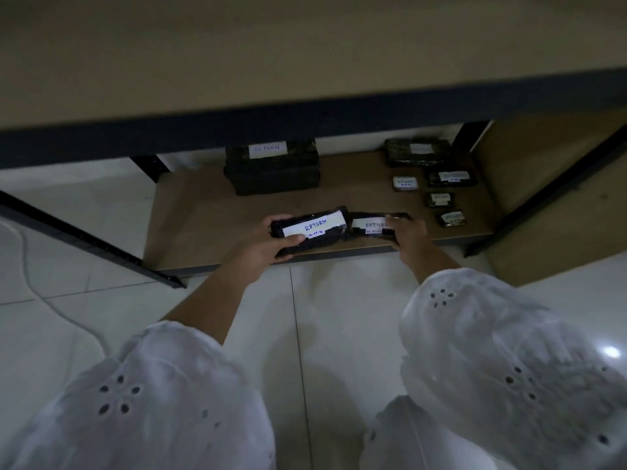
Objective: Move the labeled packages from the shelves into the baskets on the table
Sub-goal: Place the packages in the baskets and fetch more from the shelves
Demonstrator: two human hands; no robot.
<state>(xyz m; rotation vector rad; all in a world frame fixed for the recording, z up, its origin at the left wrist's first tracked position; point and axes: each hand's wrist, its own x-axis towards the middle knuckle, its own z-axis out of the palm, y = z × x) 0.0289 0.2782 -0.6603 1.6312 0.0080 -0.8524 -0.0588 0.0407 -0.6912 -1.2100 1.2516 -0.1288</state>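
My left hand [271, 240] grips a flat black package [310, 228] with a white label reading RETURN, held just above the front edge of the bottom shelf [210, 218]. Beside it, my right hand [409, 235] grips a second black labeled package [371, 225], whose right end is hidden by my fingers. A large black box labeled RETURN [271, 167] stands at the back of the shelf. Several smaller labeled packages [441, 179] lie at the shelf's right end. No basket or table is in view.
The shelf above [305, 120] overhangs the bottom one with a dark metal rim. Dark frame rails run diagonally at left [91, 239] and right [543, 195]. White tiled floor [322, 317] lies in front, with a white cable [44, 293] at left.
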